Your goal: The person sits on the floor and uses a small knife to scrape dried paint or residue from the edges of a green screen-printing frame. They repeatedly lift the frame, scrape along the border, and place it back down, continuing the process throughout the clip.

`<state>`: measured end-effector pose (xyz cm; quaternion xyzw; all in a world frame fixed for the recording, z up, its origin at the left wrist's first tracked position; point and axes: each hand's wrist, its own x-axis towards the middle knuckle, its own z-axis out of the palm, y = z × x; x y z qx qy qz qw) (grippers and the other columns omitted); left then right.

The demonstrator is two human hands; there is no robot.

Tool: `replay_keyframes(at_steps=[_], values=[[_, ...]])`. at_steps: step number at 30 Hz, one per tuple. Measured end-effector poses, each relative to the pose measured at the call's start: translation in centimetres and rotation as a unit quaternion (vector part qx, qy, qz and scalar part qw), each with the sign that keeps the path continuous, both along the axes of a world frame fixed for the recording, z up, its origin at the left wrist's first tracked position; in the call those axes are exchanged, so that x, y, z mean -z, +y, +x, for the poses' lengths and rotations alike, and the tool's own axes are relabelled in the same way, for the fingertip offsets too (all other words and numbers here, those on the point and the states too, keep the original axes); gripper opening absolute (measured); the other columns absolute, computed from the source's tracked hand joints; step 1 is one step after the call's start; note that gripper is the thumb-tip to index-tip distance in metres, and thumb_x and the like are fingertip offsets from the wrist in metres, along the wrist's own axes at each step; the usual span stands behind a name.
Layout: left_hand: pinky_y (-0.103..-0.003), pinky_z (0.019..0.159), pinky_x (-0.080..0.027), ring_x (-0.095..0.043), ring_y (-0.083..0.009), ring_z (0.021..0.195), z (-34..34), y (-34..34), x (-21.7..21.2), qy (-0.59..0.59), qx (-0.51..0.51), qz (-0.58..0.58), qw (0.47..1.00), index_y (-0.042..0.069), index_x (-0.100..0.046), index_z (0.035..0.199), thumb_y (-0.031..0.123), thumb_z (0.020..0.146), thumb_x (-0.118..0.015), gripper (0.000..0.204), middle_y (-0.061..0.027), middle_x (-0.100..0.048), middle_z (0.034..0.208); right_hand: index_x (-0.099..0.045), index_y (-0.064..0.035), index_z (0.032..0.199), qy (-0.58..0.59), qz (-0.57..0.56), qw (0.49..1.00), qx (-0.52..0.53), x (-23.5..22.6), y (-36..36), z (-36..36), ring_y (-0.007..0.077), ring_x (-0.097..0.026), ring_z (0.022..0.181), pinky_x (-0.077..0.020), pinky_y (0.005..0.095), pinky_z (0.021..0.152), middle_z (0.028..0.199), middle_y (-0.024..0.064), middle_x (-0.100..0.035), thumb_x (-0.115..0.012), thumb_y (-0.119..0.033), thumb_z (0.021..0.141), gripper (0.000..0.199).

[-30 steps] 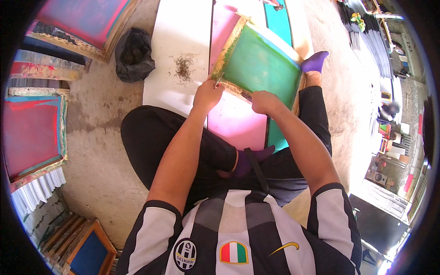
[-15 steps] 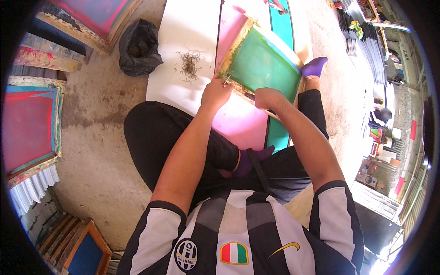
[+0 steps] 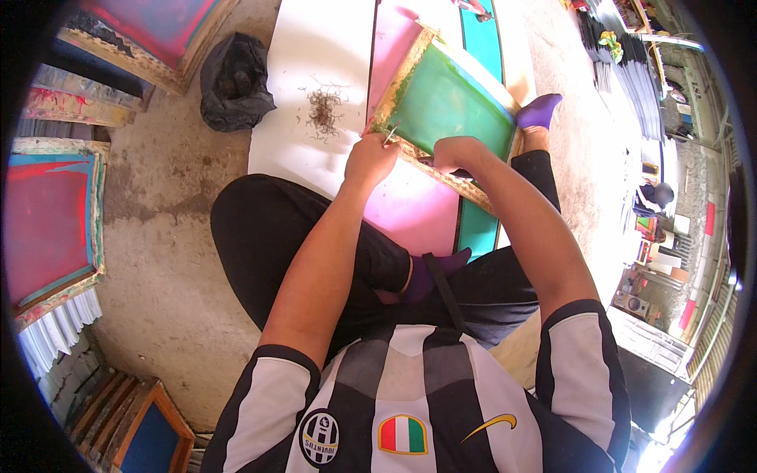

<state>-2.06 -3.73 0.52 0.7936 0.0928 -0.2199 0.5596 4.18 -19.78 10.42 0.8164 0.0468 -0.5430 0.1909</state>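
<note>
A wooden-framed screen with green mesh [image 3: 449, 102] lies tilted before me, across pink and teal panels. My left hand [image 3: 369, 162] is closed at the frame's near left corner, around a thin shiny metal tool [image 3: 390, 135] whose end sticks up past the fingers. My right hand [image 3: 459, 155] is closed over the near wooden rail, on a dark tool [image 3: 426, 160] that points left along the wood. Its kind cannot be made out, as the fist covers most of it. Left of the frame lies a pile of small dark bent bits [image 3: 324, 113], like pulled staples.
The pile lies on a white board [image 3: 276, 150]. A black plastic bag [image 3: 234, 83] stands beside it on the concrete floor. Several painted screens, one with red mesh [image 3: 51, 229], lean at the left. My purple-socked foot [image 3: 538, 112] rests against the frame's right side. Another person [image 3: 654, 197] is far right.
My right hand has shifted slightly up and left along the near rail, showing more of the wood to its right. My left hand stays at the corner with its metal tool.
</note>
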Motion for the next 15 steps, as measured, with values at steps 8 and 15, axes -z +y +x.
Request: replay_keyframes(at_steps=[8, 15], values=[[-0.044, 0.071, -0.052, -0.071, -0.0338, 0.075, 0.2, -0.7, 1.4, -0.034, -0.003, 0.014, 0.999, -0.001, -0.072, 0.09, 0.034, 0.088, -0.065, 0.036, -0.0192, -0.071, 0.08, -0.074, -0.0004, 0.108, -0.094, 0.051, 0.994, -0.004, 0.7, -1.3, -3.8, 0.039, -0.072, 0.103, -0.0574, 0.0508, 0.088, 0.112, 0.0238, -0.073, -0.058, -0.008, 0.085, 0.029], [-0.044, 0.067, -0.052, -0.07, -0.031, 0.07, 0.1, -0.8, 1.9, -0.034, 0.006, 0.024, 0.999, -0.001, -0.071, 0.085, 0.034, 0.088, -0.064, 0.035, -0.0166, -0.07, 0.073, -0.072, 0.0049, 0.102, -0.197, 0.141, 0.967, 0.079, 1.5, -3.4, -7.7, 0.0441, -0.071, 0.098, -0.0563, 0.0521, 0.088, 0.104, 0.0303, -0.071, -0.055, -0.014, 0.087, 0.03]])
